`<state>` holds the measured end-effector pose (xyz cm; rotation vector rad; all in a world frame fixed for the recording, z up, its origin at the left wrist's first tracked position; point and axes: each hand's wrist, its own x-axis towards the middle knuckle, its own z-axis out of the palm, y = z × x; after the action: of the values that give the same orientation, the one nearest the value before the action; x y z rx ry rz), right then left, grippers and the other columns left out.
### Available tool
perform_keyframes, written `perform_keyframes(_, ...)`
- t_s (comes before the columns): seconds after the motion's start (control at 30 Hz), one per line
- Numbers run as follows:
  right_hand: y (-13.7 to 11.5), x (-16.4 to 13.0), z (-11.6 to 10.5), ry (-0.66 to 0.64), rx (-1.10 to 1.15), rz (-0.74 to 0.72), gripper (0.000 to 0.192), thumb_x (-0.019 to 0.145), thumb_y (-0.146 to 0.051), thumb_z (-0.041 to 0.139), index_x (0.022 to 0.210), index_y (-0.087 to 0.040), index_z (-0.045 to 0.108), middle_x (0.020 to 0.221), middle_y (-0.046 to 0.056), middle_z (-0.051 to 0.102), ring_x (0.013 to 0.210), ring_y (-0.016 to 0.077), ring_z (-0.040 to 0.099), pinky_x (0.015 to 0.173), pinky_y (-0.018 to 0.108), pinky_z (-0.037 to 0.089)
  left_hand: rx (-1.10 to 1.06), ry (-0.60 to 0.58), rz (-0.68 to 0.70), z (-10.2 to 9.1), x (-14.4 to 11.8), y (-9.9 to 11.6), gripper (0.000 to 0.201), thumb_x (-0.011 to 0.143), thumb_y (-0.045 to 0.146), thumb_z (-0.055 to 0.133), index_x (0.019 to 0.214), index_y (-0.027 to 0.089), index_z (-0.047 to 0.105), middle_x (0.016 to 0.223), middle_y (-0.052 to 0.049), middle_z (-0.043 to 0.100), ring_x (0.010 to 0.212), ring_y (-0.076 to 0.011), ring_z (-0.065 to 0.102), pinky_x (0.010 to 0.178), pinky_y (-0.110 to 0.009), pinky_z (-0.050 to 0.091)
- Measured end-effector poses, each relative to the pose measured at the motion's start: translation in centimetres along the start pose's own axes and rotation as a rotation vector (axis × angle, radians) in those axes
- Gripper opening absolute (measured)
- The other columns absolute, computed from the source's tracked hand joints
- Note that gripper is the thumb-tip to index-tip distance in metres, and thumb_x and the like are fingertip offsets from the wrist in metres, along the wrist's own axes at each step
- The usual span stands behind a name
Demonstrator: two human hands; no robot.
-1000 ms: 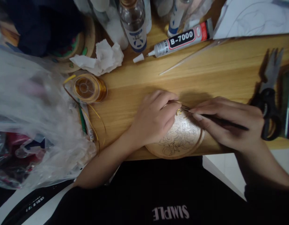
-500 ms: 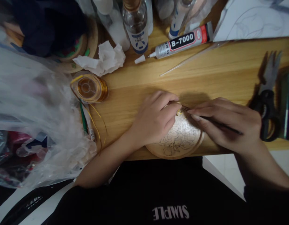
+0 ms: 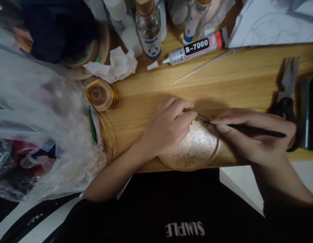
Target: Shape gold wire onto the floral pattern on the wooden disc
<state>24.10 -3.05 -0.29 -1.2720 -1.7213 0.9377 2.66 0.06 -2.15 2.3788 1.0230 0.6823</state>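
Note:
My left hand (image 3: 169,126) lies over the upper left of a round wood-rimmed disc (image 3: 189,165), its fingers curled around the edge. Fine black line drawings of flowers cover the pale face of the disc. Beside the left fingertips is a small bent piece of gold wire (image 3: 194,120). My right hand (image 3: 258,135) pinches slim black tweezers (image 3: 255,130), whose tip points at the disc near the gold piece. A thin wire-like curve shows by that tip, too small to make out well. The left hand hides part of the disc.
A spool of gold wire (image 3: 102,95) with loose ends stands to the left, near a large plastic bag (image 3: 45,111). Crumpled tissue (image 3: 118,65), bottles (image 3: 149,30) and a B-7000 glue tube (image 3: 197,49) are at the back. Scissors (image 3: 287,87) lie on the right.
My right hand has drawn back to the right with the tweezers, and more of their length shows. The left hand stays in place on the disc. The view has shifted slightly.

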Motion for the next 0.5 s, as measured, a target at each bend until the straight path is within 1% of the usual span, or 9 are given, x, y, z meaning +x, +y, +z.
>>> perform_keyframes(0.07,-0.2,-0.2,0.0,0.019,0.108,0.144,0.025,0.077,-0.011,0.073,0.094,-0.03,0.075,0.085,-0.004,0.074,0.073,0.0107,0.069,0.069,0.023,0.058,0.01,0.006,0.033,-0.3,0.1,0.1,0.013,0.096,0.018,0.049,0.101,0.02,0.061,0.108,-0.004,0.068,0.098,-0.0192,0.062,0.083,-0.037,0.051)
perform_keyframes(0.13,-0.1,-0.3,0.0,0.024,0.25,0.26,0.018,0.079,-0.016,0.072,0.09,-0.03,0.075,0.08,-0.003,0.074,0.068,0.0123,0.068,0.066,0.026,0.059,0.022,0.031,0.074,-0.7,0.1,0.3,0.012,0.098,0.021,0.048,0.101,0.023,0.06,0.105,0.0,0.069,0.095,-0.0172,0.063,0.081,-0.035,0.051)
perform_keyframes(0.23,0.2,-0.2,0.1,0.003,0.454,0.326,0.01,0.082,-0.022,0.071,0.086,-0.03,0.075,0.074,-0.001,0.072,0.063,0.0149,0.068,0.061,0.029,0.059,0.038,0.074,0.123,-1.1,0.0,0.7,0.012,0.098,0.02,0.049,0.102,0.025,0.059,0.102,0.003,0.07,0.094,-0.0154,0.064,0.081,-0.033,0.05)
perform_keyframes(0.3,0.3,-0.2,0.1,-0.013,0.507,0.34,0.009,0.082,-0.024,0.07,0.086,-0.03,0.075,0.071,-0.001,0.072,0.062,0.0152,0.067,0.06,0.03,0.058,0.05,0.087,0.135,-1.1,-0.1,0.8,0.013,0.098,0.019,0.049,0.103,0.025,0.059,0.103,0.003,0.07,0.095,-0.0152,0.063,0.081,-0.032,0.049)
perform_keyframes(0.33,0.3,-0.2,0.0,-0.02,0.5,0.345,0.009,0.082,-0.024,0.07,0.086,-0.031,0.075,0.071,-0.001,0.072,0.062,0.0151,0.067,0.06,0.03,0.059,0.052,0.097,0.145,-1.1,-0.1,0.7,0.013,0.098,0.019,0.049,0.103,0.025,0.059,0.102,0.003,0.07,0.094,-0.0156,0.063,0.08,-0.032,0.048)
perform_keyframes(0.4,0.2,-0.2,-0.2,-0.007,0.411,0.342,0.012,0.082,-0.021,0.071,0.087,-0.031,0.075,0.073,-0.001,0.072,0.062,0.015,0.068,0.062,0.029,0.06,0.033,0.127,0.16,-0.9,-0.2,0.3,0.012,0.098,0.019,0.049,0.103,0.025,0.058,0.1,0.001,0.071,0.091,-0.0165,0.062,0.078,-0.034,0.047)
perform_keyframes(0.5,-0.4,-0.5,-0.5,0.025,0.159,0.278,0.016,0.079,-0.016,0.072,0.088,-0.03,0.075,0.078,0.0,0.074,0.065,0.0153,0.069,0.064,0.028,0.06,-0.033,0.147,0.113,-0.7,-0.2,-0.4,0.014,0.098,0.02,0.045,0.101,0.025,0.058,0.099,-0.001,0.07,0.089,-0.0178,0.06,0.077,-0.037,0.045)
